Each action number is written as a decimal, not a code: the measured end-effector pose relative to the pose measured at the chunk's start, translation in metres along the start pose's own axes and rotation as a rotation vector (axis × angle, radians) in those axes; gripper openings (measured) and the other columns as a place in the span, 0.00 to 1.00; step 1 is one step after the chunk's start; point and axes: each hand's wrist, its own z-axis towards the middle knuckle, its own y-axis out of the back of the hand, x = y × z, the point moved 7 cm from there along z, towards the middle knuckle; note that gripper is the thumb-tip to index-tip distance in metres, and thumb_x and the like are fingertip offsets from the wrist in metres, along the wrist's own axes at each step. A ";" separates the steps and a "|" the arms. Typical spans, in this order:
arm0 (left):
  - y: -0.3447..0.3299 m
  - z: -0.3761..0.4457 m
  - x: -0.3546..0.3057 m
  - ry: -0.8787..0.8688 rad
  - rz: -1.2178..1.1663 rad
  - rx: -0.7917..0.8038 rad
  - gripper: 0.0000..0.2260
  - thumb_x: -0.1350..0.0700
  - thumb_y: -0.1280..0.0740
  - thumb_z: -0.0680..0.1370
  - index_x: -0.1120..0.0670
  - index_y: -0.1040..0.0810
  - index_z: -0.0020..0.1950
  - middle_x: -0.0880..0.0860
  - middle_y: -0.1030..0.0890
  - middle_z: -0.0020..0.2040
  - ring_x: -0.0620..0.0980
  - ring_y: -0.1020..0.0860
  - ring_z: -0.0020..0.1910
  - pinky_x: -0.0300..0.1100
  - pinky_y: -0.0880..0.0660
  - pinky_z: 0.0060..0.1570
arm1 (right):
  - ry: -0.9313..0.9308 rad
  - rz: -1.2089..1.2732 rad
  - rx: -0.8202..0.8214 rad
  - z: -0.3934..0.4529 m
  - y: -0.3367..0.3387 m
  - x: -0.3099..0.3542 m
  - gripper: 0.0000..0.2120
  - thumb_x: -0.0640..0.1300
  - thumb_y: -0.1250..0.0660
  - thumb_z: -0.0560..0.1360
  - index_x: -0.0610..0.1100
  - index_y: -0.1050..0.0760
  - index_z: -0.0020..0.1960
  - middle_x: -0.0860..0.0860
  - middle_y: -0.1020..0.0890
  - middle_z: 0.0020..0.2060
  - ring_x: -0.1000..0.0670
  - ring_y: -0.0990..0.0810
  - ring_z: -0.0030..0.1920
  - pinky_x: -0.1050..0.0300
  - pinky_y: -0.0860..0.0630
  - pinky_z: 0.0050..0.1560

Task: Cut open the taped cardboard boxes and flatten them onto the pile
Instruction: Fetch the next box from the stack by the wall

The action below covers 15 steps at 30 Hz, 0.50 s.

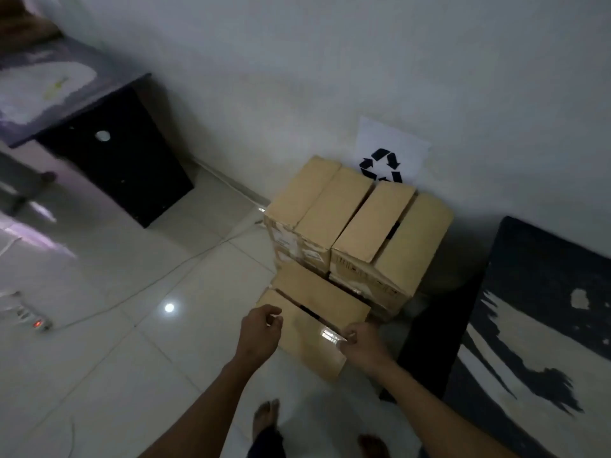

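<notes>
My right hand (362,343) pinches a small blade at the tape seam of the floor box (310,320), my left hand (261,332) curls empty beside it, while 2 stacked boxes (357,223) against the wall await flattening.

White tiled floor (132,358): cardboard boxes (357,226) stacked by wall, dark rug (535,325) right, power strip (36,320) left, black cabinet (115,160).

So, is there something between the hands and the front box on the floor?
Nothing visible. The right hand is already over the front box, its fingers curled round something small and shiny at the seam. The left hand is at its left edge.
</notes>
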 end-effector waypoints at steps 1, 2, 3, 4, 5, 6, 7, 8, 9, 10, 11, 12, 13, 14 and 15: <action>0.004 0.012 0.004 -0.015 0.025 0.037 0.10 0.60 0.35 0.81 0.58 0.19 0.60 0.55 0.17 0.45 0.50 0.18 0.42 0.36 0.27 0.41 | -0.037 0.029 -0.041 0.000 -0.003 0.003 0.10 0.41 0.28 0.73 0.42 0.17 0.53 0.48 0.16 0.48 0.47 0.18 0.54 0.60 0.24 0.51; 0.008 0.023 0.008 -0.029 0.051 0.071 0.10 0.60 0.35 0.81 0.58 0.19 0.60 0.55 0.18 0.45 0.50 0.18 0.42 0.34 0.28 0.39 | -0.080 0.054 -0.077 -0.001 -0.007 0.006 0.10 0.41 0.28 0.73 0.43 0.17 0.54 0.49 0.17 0.48 0.48 0.18 0.54 0.62 0.26 0.51; 0.012 0.033 0.013 -0.043 0.079 0.104 0.10 0.60 0.35 0.81 0.59 0.19 0.60 0.55 0.18 0.45 0.50 0.18 0.41 0.33 0.29 0.38 | -0.129 0.086 -0.105 -0.003 -0.013 0.007 0.10 0.41 0.28 0.73 0.43 0.17 0.54 0.50 0.19 0.46 0.48 0.19 0.54 0.64 0.27 0.50; 0.015 0.042 0.019 -0.053 0.101 0.132 0.10 0.60 0.35 0.80 0.59 0.19 0.60 0.56 0.18 0.46 0.50 0.18 0.41 0.33 0.29 0.38 | -0.174 0.126 -0.125 -0.005 -0.020 0.007 0.11 0.40 0.28 0.73 0.43 0.17 0.55 0.50 0.20 0.44 0.48 0.19 0.54 0.64 0.28 0.49; 0.018 0.051 0.025 -0.056 0.116 0.152 0.11 0.60 0.35 0.80 0.59 0.19 0.60 0.57 0.18 0.47 0.51 0.18 0.41 0.34 0.28 0.40 | -0.209 0.170 -0.144 -0.006 -0.028 0.006 0.12 0.39 0.28 0.72 0.42 0.18 0.56 0.51 0.21 0.43 0.47 0.18 0.53 0.63 0.26 0.50; 0.020 0.059 0.031 -0.054 0.134 0.170 0.11 0.60 0.34 0.80 0.59 0.19 0.60 0.57 0.18 0.48 0.52 0.18 0.43 0.35 0.27 0.43 | -0.235 0.199 -0.163 -0.007 -0.035 0.005 0.12 0.39 0.28 0.73 0.41 0.19 0.56 0.51 0.21 0.42 0.46 0.18 0.53 0.61 0.25 0.51; 0.022 0.068 0.038 -0.052 0.158 0.188 0.11 0.60 0.34 0.79 0.59 0.19 0.60 0.58 0.17 0.49 0.53 0.18 0.45 0.37 0.27 0.46 | -0.264 0.221 -0.176 -0.007 -0.042 0.004 0.14 0.40 0.28 0.73 0.41 0.20 0.58 0.50 0.21 0.43 0.46 0.18 0.52 0.59 0.24 0.53; 0.021 0.077 0.044 -0.049 0.186 0.209 0.11 0.60 0.33 0.79 0.59 0.18 0.60 0.58 0.17 0.51 0.54 0.18 0.49 0.37 0.28 0.49 | -0.295 0.235 -0.178 -0.006 -0.050 0.000 0.15 0.40 0.29 0.74 0.41 0.21 0.60 0.48 0.20 0.45 0.47 0.19 0.52 0.59 0.25 0.53; 0.020 0.085 0.051 -0.046 0.213 0.229 0.11 0.60 0.32 0.78 0.60 0.18 0.59 0.58 0.16 0.52 0.54 0.19 0.51 0.37 0.28 0.50 | -0.326 0.255 -0.176 -0.003 -0.057 -0.005 0.18 0.41 0.30 0.74 0.42 0.24 0.63 0.47 0.20 0.49 0.47 0.20 0.53 0.59 0.26 0.53; 0.017 0.094 0.059 -0.039 0.237 0.251 0.11 0.59 0.32 0.78 0.60 0.19 0.59 0.58 0.16 0.53 0.55 0.19 0.52 0.38 0.28 0.52 | -0.357 0.275 -0.180 0.000 -0.063 -0.011 0.20 0.41 0.30 0.75 0.42 0.26 0.67 0.45 0.20 0.53 0.47 0.21 0.54 0.60 0.27 0.53; 0.013 0.103 0.068 -0.027 0.256 0.272 0.11 0.59 0.31 0.78 0.60 0.19 0.59 0.59 0.17 0.53 0.56 0.19 0.53 0.40 0.28 0.53 | -0.397 0.303 -0.189 0.003 -0.071 -0.021 0.23 0.41 0.31 0.75 0.42 0.29 0.69 0.44 0.20 0.56 0.46 0.21 0.55 0.60 0.27 0.53; 0.009 0.111 0.076 -0.012 0.270 0.285 0.12 0.59 0.31 0.77 0.61 0.21 0.60 0.59 0.17 0.54 0.57 0.20 0.54 0.42 0.27 0.55 | -0.438 0.330 -0.200 0.007 -0.078 -0.030 0.25 0.41 0.31 0.75 0.43 0.31 0.72 0.43 0.20 0.57 0.45 0.21 0.56 0.59 0.27 0.53; 0.004 0.121 0.085 0.001 0.282 0.291 0.14 0.59 0.31 0.77 0.61 0.22 0.62 0.60 0.18 0.55 0.57 0.20 0.55 0.44 0.27 0.55 | -0.478 0.356 -0.210 0.013 -0.086 -0.041 0.27 0.42 0.31 0.75 0.44 0.33 0.73 0.43 0.19 0.57 0.45 0.21 0.56 0.58 0.25 0.54; -0.001 0.132 0.095 0.016 0.295 0.295 0.16 0.59 0.30 0.77 0.62 0.24 0.63 0.60 0.19 0.57 0.58 0.21 0.56 0.46 0.26 0.56 | -0.515 0.380 -0.218 0.018 -0.095 -0.052 0.28 0.43 0.31 0.75 0.44 0.34 0.73 0.44 0.20 0.58 0.45 0.21 0.56 0.57 0.24 0.55; -0.007 0.143 0.106 0.036 0.304 0.295 0.18 0.58 0.30 0.77 0.62 0.26 0.66 0.61 0.21 0.59 0.58 0.21 0.57 0.47 0.27 0.57 | -0.548 0.409 -0.235 0.025 -0.102 -0.063 0.27 0.44 0.31 0.75 0.44 0.33 0.72 0.44 0.20 0.59 0.45 0.21 0.57 0.55 0.24 0.57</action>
